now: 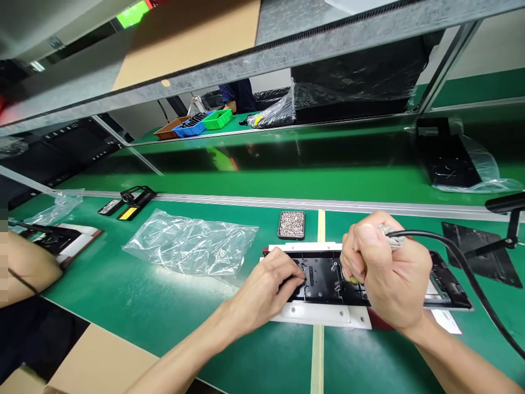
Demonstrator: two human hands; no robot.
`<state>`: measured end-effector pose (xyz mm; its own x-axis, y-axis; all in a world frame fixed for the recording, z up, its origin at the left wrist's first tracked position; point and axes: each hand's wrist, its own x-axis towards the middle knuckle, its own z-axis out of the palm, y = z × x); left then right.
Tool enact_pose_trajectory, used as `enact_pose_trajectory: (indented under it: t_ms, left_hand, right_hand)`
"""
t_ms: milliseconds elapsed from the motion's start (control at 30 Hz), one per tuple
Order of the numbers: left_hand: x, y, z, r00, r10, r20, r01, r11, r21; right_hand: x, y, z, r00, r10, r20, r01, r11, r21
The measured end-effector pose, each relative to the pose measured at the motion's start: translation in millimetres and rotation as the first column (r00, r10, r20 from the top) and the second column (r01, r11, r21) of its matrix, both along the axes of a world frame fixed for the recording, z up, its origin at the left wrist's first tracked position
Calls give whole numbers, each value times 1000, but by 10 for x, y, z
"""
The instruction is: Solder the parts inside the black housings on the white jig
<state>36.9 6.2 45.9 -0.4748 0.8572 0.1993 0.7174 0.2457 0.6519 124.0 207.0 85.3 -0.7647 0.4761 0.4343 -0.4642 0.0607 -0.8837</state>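
A long black plastic housing (322, 279) with ribs and posts lies in a white and dark red fixture (324, 314) on the green bench. My left hand (268, 284) reaches in at the housing's left part, thumb and fingertips pinched together; whatever is between them is too small to make out. My right hand (388, 268) is wrapped round a corded electric screwdriver (391, 234), held over the housing's middle. Most of the screwdriver is hidden in the fist, and its black cable (451, 246) runs off to the right. Behind the fixture sits a small black tray (291, 238) of tiny metal screws.
A clear plastic bag (192, 243) lies left of the fixture. Farther left are a black stand-like part (135, 202) and a co-worker's arm (28, 268). A black arm (511, 219) stands at right. A metal shelf (229, 71) crosses overhead. Parts bins (217, 119) are beyond.
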Motion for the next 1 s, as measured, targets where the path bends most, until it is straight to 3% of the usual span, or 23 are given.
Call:
enact_pose_trajectory:
  t_ms: [233, 667, 900, 1000]
  left_hand:
    - [18, 25, -135, 990, -20, -138, 20, 1000, 2]
    - [31, -120, -118, 947, -83, -311, 106, 993, 59]
    - [71, -211, -207, 898, -156, -411, 147, 988, -54]
    - [40, -192, -185, 907, -119, -403, 142, 990, 27]
  right_hand:
    - [2, 15, 2, 1000, -12, 9, 12, 999, 41]
    - [-5, 20, 13, 1000, -17, 0, 17, 998, 55]
    - [19, 19, -32, 1000, -2, 10, 2, 1000, -1]
    - [39, 25, -60, 999, 24, 25, -23, 1000, -7]
